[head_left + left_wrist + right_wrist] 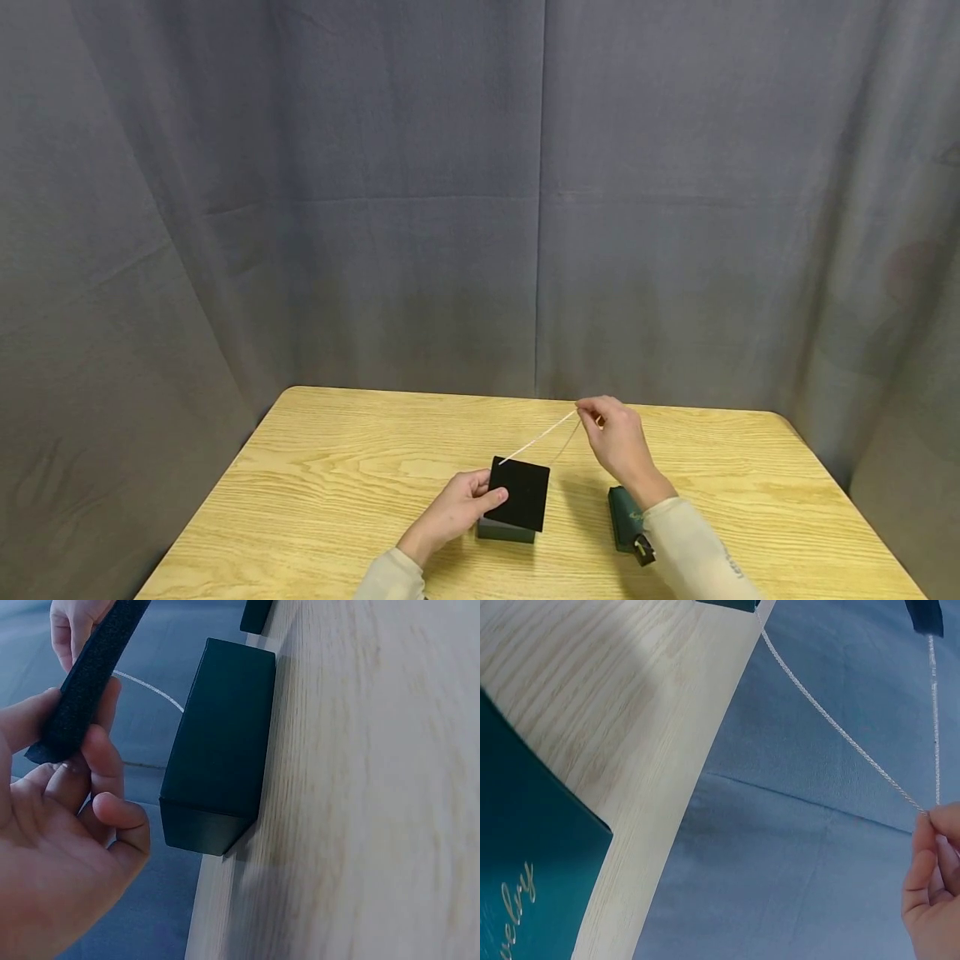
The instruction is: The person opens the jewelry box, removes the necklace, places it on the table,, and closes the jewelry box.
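On the left, the left hand (455, 510) had its grip clamped on a black pad (522, 493), thumb across the face, above a dark green box (507, 532) on the table (322, 492). From the pad's upper corner a thin pale chain (537, 437) slanted up to the right hand (621, 440), whose grip pinched it between fingertips. Beneath that forearm lay a green piece (623, 518) with gold lettering.

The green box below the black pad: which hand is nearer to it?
Left. The left hand holds the black pad above the green box; the right hand pinches the chain farther off, to the right.
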`<state>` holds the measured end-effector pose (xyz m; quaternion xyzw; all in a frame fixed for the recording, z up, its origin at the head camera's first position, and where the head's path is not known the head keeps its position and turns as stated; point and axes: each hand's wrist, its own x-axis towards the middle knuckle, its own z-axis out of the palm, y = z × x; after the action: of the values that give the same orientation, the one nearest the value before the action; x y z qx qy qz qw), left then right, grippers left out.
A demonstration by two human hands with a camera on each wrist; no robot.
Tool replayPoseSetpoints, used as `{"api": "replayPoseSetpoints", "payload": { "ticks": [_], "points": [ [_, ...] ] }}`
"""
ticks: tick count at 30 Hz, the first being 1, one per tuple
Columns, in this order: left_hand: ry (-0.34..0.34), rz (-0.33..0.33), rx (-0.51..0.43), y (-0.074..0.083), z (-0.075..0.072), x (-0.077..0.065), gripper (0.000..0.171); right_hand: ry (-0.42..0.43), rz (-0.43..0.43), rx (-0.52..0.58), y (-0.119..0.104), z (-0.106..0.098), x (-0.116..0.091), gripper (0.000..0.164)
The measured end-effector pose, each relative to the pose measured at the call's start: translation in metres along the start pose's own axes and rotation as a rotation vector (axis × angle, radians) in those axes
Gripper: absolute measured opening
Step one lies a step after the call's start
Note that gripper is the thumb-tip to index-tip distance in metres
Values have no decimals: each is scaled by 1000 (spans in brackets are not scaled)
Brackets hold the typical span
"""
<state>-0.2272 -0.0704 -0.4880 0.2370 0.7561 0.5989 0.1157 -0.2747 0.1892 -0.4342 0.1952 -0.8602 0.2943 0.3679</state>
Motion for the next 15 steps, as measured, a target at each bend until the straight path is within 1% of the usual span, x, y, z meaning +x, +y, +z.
{"api": "replayPoseSetpoints", "payload": {
  "ticks": [2, 6, 8, 10, 15],
  "points": [
    [1, -7, -11, -4, 0, 2, 18, 5, 10, -3, 2, -1, 0, 10],
    [-2, -12, -28, -6, -1, 3, 19, 0, 31, -7, 6, -5, 1, 9],
    [-9, -10, -29, -5, -1, 3, 19, 0, 40, -14, 8, -6, 1, 8],
    [-11, 3, -39, 2, -1, 0, 21, 2, 43, -17, 10, -8, 1, 8],
    [-16, 4, -56, 2, -2, -1, 21, 13, 44, -25, 12, -13, 3, 8]
  ]
}}
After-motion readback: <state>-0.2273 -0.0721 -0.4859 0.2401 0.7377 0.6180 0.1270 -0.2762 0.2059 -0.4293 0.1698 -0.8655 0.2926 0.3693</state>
